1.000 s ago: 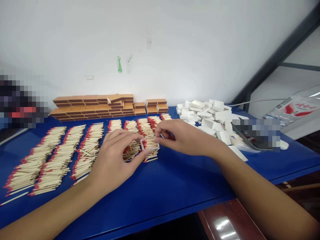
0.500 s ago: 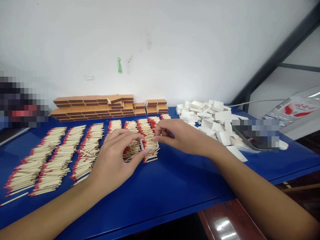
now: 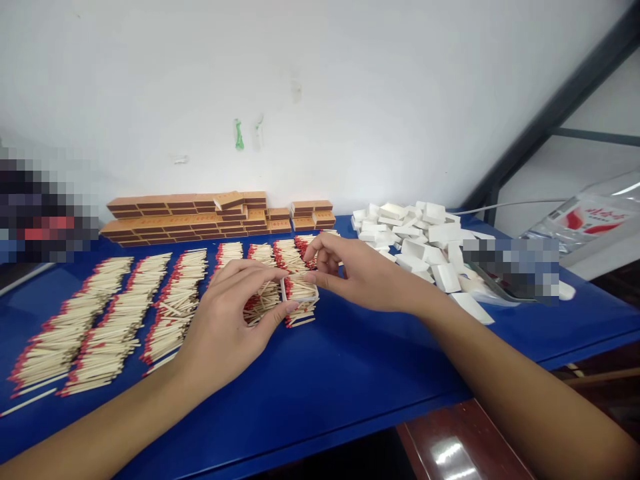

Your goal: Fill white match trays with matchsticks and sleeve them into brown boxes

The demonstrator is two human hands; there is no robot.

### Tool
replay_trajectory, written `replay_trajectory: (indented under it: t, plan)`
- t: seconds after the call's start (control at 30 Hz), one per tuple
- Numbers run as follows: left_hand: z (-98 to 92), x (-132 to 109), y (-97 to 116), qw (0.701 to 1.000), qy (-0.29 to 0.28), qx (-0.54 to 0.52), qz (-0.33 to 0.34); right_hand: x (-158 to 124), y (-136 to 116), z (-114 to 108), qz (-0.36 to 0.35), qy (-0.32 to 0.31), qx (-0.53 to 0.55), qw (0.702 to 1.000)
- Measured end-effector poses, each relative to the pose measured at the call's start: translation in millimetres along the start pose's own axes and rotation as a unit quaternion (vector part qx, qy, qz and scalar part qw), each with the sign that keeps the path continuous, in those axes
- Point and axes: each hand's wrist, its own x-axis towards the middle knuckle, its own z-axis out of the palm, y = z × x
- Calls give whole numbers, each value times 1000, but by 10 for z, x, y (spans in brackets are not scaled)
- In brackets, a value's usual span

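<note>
Between the thumb and fingers of my left hand [image 3: 230, 303] is a small white matchbox tray [image 3: 301, 301], held just above the matches on the table. Red-headed matches [image 3: 301, 287] lie in it, heads toward the left. My right hand [image 3: 350, 270] is at the tray's right end. Its thumb tip touches the match ends there, while the curled index finger is a little apart above the thumb. Rows of loose matches [image 3: 107, 333] stretch away on the blue table [image 3: 320, 387], some partly hidden behind my left hand.
Orange-brown matchboxes [image 3: 175, 220] are stacked along the wall. At the right, white empty trays [image 3: 415, 233] form a heap beside a phone [image 3: 505, 273], partly pixelated. A clear plastic bottle [image 3: 590, 213] lies at the far right. The table's front edge runs below my hands.
The tray has tipped to sit flatter, with its matches showing more fully. My right index finger has lifted away from the thumb. My left hand keeps its grip.
</note>
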Motion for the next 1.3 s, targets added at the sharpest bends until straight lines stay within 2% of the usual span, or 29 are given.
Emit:
replay_trajectory:
  t: [0.23,0.33,0.47,0.7,0.9,1.07,1.3]
  plan:
    - [-6,26,39,1000,4,-5,11,1,-41,33,11,-25,54,998]
    - [-3,31,45,1000,4,-6,10,4,-63,47,-6,4,43,999]
    - [-5,19,43,1000,4,-2,5,-4,-101,32,-67,48,17,996]
    - [15,21,31,1000,1,0,-2,2,-116,9,-108,-10,14,994]
    - [14,12,26,1000,6,-4,1,1,-113,24,-91,-20,40,995]
    - [13,12,20,1000,11,2,-5,-2,-94,25,-72,10,-3,997]
    - [7,6,27,1000,12,-1,3,5,-82,30,-46,15,-12,999]
